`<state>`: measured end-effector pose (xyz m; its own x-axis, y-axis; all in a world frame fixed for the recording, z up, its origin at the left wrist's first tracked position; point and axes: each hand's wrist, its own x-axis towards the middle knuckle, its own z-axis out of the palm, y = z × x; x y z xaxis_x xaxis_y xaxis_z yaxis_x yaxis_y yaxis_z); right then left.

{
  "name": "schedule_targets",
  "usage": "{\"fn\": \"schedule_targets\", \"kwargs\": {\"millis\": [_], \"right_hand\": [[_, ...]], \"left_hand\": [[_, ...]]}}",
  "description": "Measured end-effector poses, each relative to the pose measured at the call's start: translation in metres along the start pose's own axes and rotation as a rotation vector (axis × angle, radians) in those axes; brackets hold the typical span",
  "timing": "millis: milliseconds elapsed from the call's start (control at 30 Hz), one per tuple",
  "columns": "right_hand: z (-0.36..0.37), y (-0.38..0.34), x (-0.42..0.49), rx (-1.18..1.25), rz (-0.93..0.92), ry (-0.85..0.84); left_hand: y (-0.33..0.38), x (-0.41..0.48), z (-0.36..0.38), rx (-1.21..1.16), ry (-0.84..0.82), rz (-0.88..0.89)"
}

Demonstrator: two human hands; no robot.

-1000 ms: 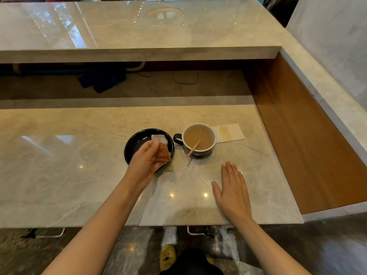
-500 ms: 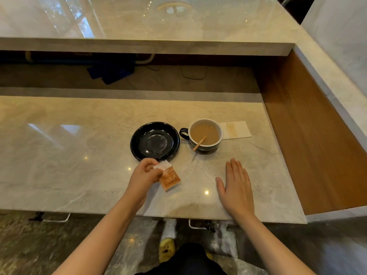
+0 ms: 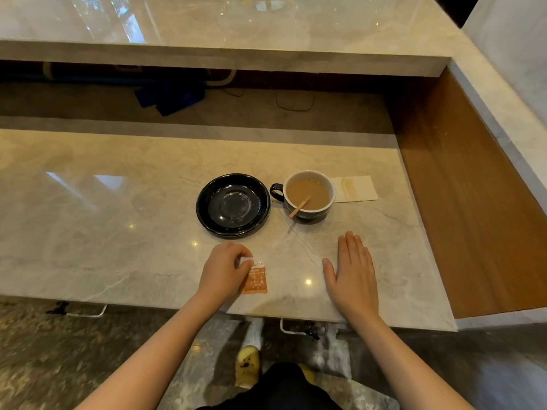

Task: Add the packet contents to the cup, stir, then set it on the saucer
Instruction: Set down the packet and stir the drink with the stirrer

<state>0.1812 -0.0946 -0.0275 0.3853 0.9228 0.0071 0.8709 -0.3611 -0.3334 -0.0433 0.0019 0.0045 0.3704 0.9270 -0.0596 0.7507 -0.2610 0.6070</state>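
Counter (image 3: 118,202): pale polished marble, with a raised ledge behind and a wood panel at the right.
Saucer (image 3: 233,205): black, bare, near the middle of the counter.
Cup (image 3: 307,193): dark outside, white inside, just right of the saucer, handle toward it, full of light brown drink.
Stirrer (image 3: 299,206): wooden, leaning on the cup's near rim.
Napkin (image 3: 355,188): white, stained, behind and right of the cup.
Packet (image 3: 255,280): orange and white, lying near the counter's front edge.
Left hand (image 3: 223,269): grip pinching the packet's top corner.
Right hand (image 3: 352,273): grip released, palm flat on the counter.
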Motion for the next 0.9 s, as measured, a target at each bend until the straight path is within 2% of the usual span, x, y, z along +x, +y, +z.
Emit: {"fn": "schedule_targets", "kwargs": {"millis": [200,433,567,733,800,900], "right_hand": [[0.001,0.001,0.000,0.003,-0.003,0.001],[0.002,0.004,0.002,0.054,-0.004,-0.019],[-0.001,0.003,0.003,0.132,0.004,0.000],[-0.016,0.004,0.009,0.444,0.076,0.039],[-0.030,0.004,0.015,0.447,0.035,0.137],[-0.055,-0.005,0.036,0.341,-0.157,0.231]], "left_hand": [[-0.003,-0.001,-0.003,-0.033,0.032,0.074],[0.026,0.015,0.005,0.035,0.018,0.257],[0.054,0.010,0.041,0.239,-0.059,0.296],[0.071,-0.006,0.082,0.428,-0.115,0.232],[0.067,-0.009,0.088,0.436,-0.114,0.241],[0.062,-0.010,0.090,0.424,-0.111,0.259]]}}
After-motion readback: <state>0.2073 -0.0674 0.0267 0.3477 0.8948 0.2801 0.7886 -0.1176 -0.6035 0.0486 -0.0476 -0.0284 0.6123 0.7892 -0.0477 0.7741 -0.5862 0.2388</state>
